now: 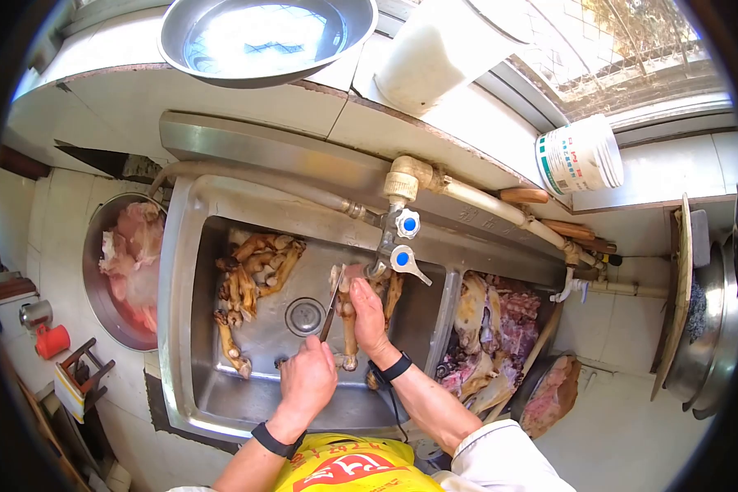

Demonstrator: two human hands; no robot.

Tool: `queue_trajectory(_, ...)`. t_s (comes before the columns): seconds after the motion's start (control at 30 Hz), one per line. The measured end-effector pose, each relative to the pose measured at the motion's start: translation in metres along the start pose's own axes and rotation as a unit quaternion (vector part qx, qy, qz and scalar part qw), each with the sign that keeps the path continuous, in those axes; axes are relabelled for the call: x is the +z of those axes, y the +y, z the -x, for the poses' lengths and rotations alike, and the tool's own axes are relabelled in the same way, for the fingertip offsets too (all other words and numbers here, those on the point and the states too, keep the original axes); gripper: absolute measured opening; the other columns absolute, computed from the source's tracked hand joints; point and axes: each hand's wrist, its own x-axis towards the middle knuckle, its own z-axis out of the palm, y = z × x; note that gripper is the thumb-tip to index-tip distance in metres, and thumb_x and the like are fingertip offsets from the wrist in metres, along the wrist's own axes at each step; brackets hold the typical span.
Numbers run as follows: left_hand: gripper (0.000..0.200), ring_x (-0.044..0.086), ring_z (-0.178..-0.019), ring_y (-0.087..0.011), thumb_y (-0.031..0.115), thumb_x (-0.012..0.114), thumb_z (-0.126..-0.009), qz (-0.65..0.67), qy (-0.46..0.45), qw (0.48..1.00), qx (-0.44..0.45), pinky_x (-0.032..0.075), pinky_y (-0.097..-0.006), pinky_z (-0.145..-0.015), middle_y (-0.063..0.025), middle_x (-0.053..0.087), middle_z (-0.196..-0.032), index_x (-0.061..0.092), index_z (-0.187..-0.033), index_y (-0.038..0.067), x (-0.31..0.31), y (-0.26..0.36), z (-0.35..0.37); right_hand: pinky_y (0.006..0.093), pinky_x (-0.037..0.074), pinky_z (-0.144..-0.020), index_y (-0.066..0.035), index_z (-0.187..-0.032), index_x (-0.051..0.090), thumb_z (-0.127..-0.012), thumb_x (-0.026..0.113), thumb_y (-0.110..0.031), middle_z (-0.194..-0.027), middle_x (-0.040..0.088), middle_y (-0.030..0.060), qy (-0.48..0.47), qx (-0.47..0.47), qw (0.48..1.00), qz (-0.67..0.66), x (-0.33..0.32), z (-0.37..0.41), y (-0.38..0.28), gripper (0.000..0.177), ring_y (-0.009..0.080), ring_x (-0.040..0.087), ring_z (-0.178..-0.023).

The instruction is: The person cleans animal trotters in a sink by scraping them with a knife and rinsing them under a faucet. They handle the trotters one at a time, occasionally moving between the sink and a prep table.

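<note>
My left hand [308, 379] is closed round the handle of a knife [331, 313], whose thin blade points up and away over the sink [221, 381]. Against the blade stands a yellowish animal leg [349, 328]. My right hand [368, 318] grips the upper part of this leg, its fingers partly hidden. Another leg [394, 291] lies just right of that hand, partly covered. More animal legs [258, 266] are piled at the left of the basin, and a single leg [233, 348] lies below them. The drain [305, 316] shows between the pile and my hands.
Taps [403, 246] rise over the divider. The right basin holds cut meat [492, 328]. A metal bowl of pink meat [131, 262] stands at left, another meat piece [551, 398] at right. On the ledge are a water basin [266, 78], a white bucket [435, 57] and a tub [578, 156].
</note>
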Motion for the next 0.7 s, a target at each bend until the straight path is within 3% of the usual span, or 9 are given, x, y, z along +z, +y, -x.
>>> queue_trajectory(0.13, 0.023, 0.066, -0.068, -0.0495, 0.018, 0.051, -0.104, 0.001, -0.005, 1.0, 0.013, 0.051, -0.0585, -0.062, -0.0273, 0.066, -0.073, 0.054, -0.094, -0.003, 0.002, 0.002, 0.0, 0.03, 0.045, -0.082, 0.001, -0.118, 0.061, -0.11, 0.05, -0.035, -0.095, 0.058, 0.0026, 0.02, 0.0, 0.997, 0.072, -0.003, 0.007, -0.01, 0.038, 0.0121, 0.051, -0.091)
queue_trajectory(0.2, 0.025, 0.068, -0.069, -0.0484, 0.021, 0.051, -0.105, 0.067, -0.06, 0.996, 0.017, 0.054, -0.057, -0.062, -0.0267, 0.068, -0.082, 0.053, -0.098, -0.003, 0.005, -0.001, -0.002, 0.028, 0.045, -0.099, 0.006, -0.141, 0.055, -0.11, 0.052, -0.034, -0.121, 0.066, 0.0056, -0.009, 0.019, 0.997, 0.078, -0.008, 0.006, -0.014, 0.051, 0.0129, 0.056, -0.112)
queue_trajectory(0.33, 0.025, 0.067, -0.058, -0.0404, 0.021, 0.049, -0.106, 0.237, -0.094, 0.967, -0.018, 0.054, -0.051, -0.055, -0.022, 0.066, -0.073, 0.053, -0.099, -0.003, 0.018, -0.009, -0.002, 0.0285, 0.044, -0.101, 0.005, -0.143, 0.054, -0.11, 0.052, -0.033, -0.128, 0.065, 0.0074, -0.027, 0.084, 0.993, 0.074, -0.013, 0.007, -0.014, 0.051, 0.014, 0.055, -0.117)
queue_trajectory(0.4, 0.029, 0.057, -0.044, -0.0177, 0.026, 0.043, -0.11, 0.514, -0.24, 0.805, -0.175, 0.045, -0.0351, -0.039, -0.0074, 0.057, -0.067, 0.051, -0.097, 0.001, -0.001, -0.003, -0.004, 0.0296, 0.046, -0.097, 0.003, -0.143, 0.054, -0.11, 0.05, -0.033, -0.122, 0.067, 0.0057, -0.012, 0.008, 0.998, 0.069, -0.013, 0.006, -0.014, 0.049, 0.0137, 0.056, -0.11)
queue_trajectory(0.5, 0.031, 0.053, -0.044, -0.014, 0.028, 0.04, -0.111, 0.574, -0.275, 0.747, -0.192, 0.043, -0.0322, -0.038, -0.0015, 0.051, -0.067, 0.05, -0.095, 0.003, -0.014, -0.004, -0.008, 0.0307, 0.047, -0.092, 0.002, -0.14, 0.056, -0.11, 0.05, -0.034, -0.116, 0.067, 0.0051, -0.03, 0.002, 0.998, 0.064, -0.015, 0.003, -0.019, 0.047, 0.0138, 0.056, -0.103)
queue_trajectory(0.53, 0.031, 0.053, -0.044, -0.014, 0.028, 0.04, -0.111, 0.574, -0.275, 0.747, -0.192, 0.043, -0.0322, -0.038, -0.0015, 0.051, -0.067, 0.05, -0.095, 0.003, -0.013, -0.006, -0.009, 0.0307, 0.047, -0.092, 0.002, -0.14, 0.056, -0.11, 0.05, -0.034, -0.116, 0.067, 0.0051, -0.03, 0.002, 0.998, 0.064, -0.016, 0.002, -0.021, 0.047, 0.0138, 0.056, -0.103)
queue_trajectory(0.6, 0.028, 0.062, -0.047, -0.028, 0.024, 0.047, -0.107, 0.34, -0.202, 0.915, -0.08, 0.051, -0.0446, -0.047, -0.0147, 0.061, -0.06, 0.052, -0.097, -0.002, -0.006, -0.012, -0.012, 0.0314, 0.047, -0.088, 0.002, -0.137, 0.058, -0.109, 0.052, -0.035, -0.11, 0.067, 0.0053, -0.045, -0.007, 0.992, 0.116, -0.018, 0.001, -0.025, 0.047, 0.0136, 0.056, -0.098)
queue_trajectory(0.63, 0.028, 0.062, -0.047, -0.028, 0.024, 0.047, -0.107, 0.34, -0.2, 0.915, -0.081, 0.051, -0.0446, -0.047, -0.0147, 0.061, -0.06, 0.052, -0.097, -0.002, -0.002, -0.016, -0.013, 0.0314, 0.047, -0.088, 0.002, -0.137, 0.058, -0.109, 0.052, -0.035, -0.11, 0.067, 0.0053, -0.047, -0.007, 0.992, 0.115, -0.018, 0.001, -0.027, 0.047, 0.0136, 0.056, -0.098)
queue_trajectory(0.7, 0.028, 0.069, -0.056, -0.0352, 0.022, 0.046, -0.106, 0.056, -0.045, 0.991, 0.11, 0.054, -0.05, -0.052, -0.0201, 0.067, -0.065, 0.053, -0.097, -0.003, 0.005, -0.023, -0.015, 0.0305, 0.048, -0.086, 0.004, -0.134, 0.059, -0.108, 0.053, -0.036, -0.109, 0.067, 0.0061, -0.051, -0.008, 0.99, 0.129, -0.018, 0.002, -0.03, 0.047, 0.0134, 0.056, -0.098)
